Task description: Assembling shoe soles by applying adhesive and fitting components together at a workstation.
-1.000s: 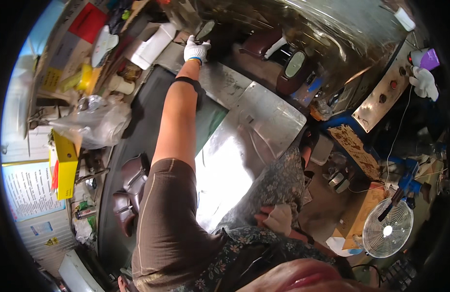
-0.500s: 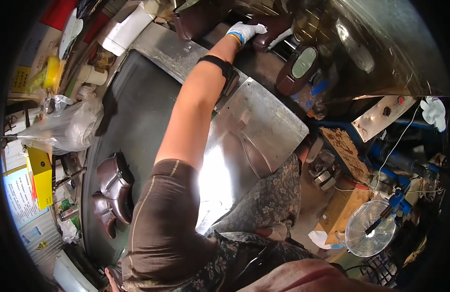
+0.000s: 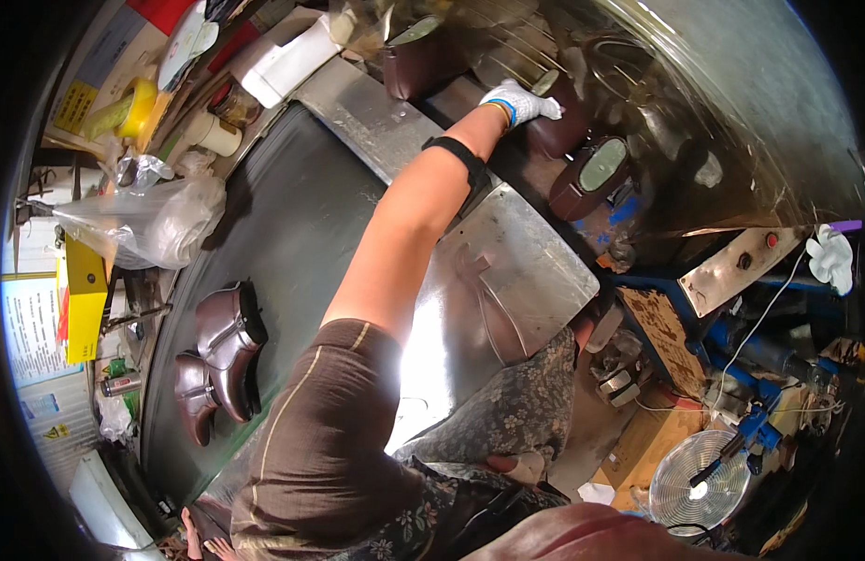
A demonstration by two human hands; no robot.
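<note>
My left hand (image 3: 521, 101), in a white knitted glove with a blue cuff, reaches to the far side. Its fingers are closed against a dark brown boot (image 3: 561, 126); the fingertips are partly lost against the boot. A second brown boot (image 3: 596, 173) with a pale green flat top stands right of it, and a third brown boot (image 3: 423, 65) stands to its left. Below my forearm lies a bare metal plate (image 3: 521, 243). My right hand does not show; a small skin patch near my lap is too unclear to name.
Left is a dark belt (image 3: 301, 196) carrying two brown zipped ankle boots (image 3: 222, 346). A co-worker's hands (image 3: 208, 542) hold something brown at lower left. A clear plastic sheet (image 3: 713, 103) hangs at far right. A round fan (image 3: 699, 481) and a switch panel (image 3: 736, 271) are right.
The whole view has shifted, so most things sit lower and farther right. My left hand has come closer onto the middle boot. At lower left, more of the co-worker's hands shows.
</note>
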